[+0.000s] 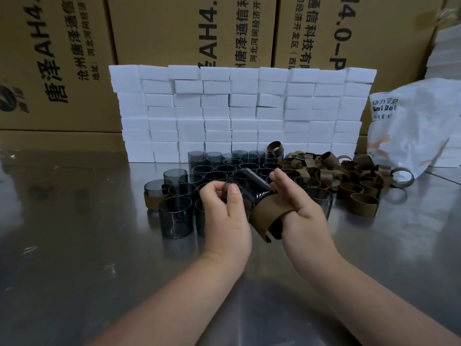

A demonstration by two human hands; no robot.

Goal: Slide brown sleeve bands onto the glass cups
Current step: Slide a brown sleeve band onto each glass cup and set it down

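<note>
Holding a glass cup (250, 187) tilted between both hands above the steel table (74, 233).
Clasping its left side in the curled fingers of the left hand (224, 213); hooking the thumb of the right hand (303, 211) through a brown sleeve band (270, 212) seated round the cup's near end, fingers straight along the glass. Just beyond, bare cups (224, 171) in rows, one banded cup (156, 193) at the left, loose bands (349, 176) heaped at the right. Behind, stacked white blocks (239, 108), then cardboard boxes (174, 28).
</note>
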